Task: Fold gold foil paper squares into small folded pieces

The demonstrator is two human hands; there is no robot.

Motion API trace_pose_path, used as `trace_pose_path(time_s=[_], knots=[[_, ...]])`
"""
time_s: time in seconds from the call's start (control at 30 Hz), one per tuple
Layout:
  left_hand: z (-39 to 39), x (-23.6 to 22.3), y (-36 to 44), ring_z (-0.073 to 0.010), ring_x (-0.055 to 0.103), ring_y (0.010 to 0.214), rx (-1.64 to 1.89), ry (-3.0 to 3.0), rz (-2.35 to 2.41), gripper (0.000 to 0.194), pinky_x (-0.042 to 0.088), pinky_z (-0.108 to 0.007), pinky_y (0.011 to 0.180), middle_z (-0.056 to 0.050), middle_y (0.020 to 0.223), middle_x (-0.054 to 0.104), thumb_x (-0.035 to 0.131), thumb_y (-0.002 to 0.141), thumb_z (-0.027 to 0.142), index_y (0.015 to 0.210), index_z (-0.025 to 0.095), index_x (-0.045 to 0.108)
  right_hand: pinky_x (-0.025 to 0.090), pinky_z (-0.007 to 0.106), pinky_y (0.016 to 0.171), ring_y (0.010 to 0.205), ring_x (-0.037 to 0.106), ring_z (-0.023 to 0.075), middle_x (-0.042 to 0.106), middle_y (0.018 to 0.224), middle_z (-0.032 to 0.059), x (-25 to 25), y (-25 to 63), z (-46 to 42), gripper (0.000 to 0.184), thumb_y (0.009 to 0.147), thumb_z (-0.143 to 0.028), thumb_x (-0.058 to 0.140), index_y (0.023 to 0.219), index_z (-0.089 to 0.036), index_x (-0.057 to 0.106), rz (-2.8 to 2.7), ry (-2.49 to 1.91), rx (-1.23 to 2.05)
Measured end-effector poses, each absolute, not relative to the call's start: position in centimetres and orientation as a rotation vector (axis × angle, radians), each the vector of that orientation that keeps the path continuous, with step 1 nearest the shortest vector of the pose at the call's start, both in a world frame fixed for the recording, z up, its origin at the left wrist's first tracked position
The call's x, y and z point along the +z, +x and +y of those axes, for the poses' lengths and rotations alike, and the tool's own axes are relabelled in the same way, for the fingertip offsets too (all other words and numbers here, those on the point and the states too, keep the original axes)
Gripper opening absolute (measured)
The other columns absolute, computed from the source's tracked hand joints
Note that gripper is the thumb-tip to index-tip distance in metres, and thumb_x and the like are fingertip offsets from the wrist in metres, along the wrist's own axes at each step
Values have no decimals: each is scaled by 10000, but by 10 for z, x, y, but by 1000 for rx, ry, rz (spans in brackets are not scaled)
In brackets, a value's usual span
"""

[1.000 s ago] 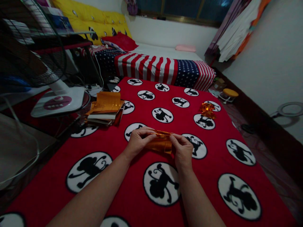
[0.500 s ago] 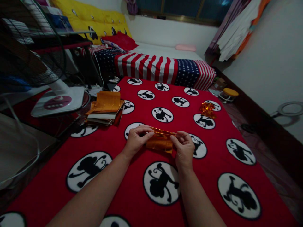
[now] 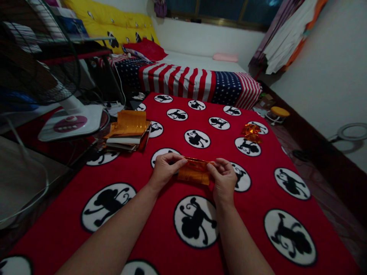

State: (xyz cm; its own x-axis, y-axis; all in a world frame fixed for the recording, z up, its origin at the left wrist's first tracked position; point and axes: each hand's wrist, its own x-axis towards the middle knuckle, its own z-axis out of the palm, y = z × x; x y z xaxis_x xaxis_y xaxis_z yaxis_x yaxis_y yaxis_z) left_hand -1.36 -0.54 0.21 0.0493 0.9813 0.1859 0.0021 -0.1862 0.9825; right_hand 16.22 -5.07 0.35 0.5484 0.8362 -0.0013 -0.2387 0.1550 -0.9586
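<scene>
A shiny orange foil sheet [image 3: 194, 172], folded into a narrow band, is held just above the red blanket [image 3: 160, 214] with black monkey prints. My left hand [image 3: 165, 168] pinches its left end, thumb and fingers closed on the fold. My right hand [image 3: 224, 179] pinches the right end the same way. Both forearms reach in from the bottom of the view.
A stack of orange foil sheets on books [image 3: 128, 130] lies at the blanket's left edge. A crumpled foil piece [image 3: 251, 132] sits far right. A white fan base [image 3: 71, 122] stands left. A bed with a flag-pattern cover [image 3: 197, 82] lies beyond.
My hands have shifted slightly along the foil fold, left fingers closing flatter on it. The sheet stays in the same spot.
</scene>
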Motion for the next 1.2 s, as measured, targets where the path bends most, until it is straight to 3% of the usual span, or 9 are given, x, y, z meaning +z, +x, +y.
trace_pose_path(time_s=[0.63, 0.83, 1.2], knots=[[-5, 1, -14, -153, 671, 654, 1317, 1348, 1086, 192, 520, -229, 606, -54, 737, 740, 755, 705, 331, 731, 144, 721, 507, 238, 599, 689, 655, 142, 702, 802, 11, 1, 164, -51, 367, 602, -305, 841, 902, -194, 660, -691, -1160, 938], [-6, 4, -15, -145, 664, 638, 1343, 1295, 1090, 180, 520, -225, 596, -49, 723, 734, 763, 693, 310, 728, 139, 720, 532, 263, 666, 749, 671, 155, 721, 854, 20, -1, 168, -51, 397, 636, -323, 825, 991, -209, 688, -727, -1145, 996], [-5, 4, -13, -134, 659, 653, 1361, 1285, 1056, 158, 523, -214, 621, -42, 721, 734, 771, 682, 290, 711, 143, 722, 532, 254, 606, 678, 643, 146, 700, 779, -2, -2, 167, -52, 252, 653, -330, 818, 843, -206, 710, -696, -1115, 1028]])
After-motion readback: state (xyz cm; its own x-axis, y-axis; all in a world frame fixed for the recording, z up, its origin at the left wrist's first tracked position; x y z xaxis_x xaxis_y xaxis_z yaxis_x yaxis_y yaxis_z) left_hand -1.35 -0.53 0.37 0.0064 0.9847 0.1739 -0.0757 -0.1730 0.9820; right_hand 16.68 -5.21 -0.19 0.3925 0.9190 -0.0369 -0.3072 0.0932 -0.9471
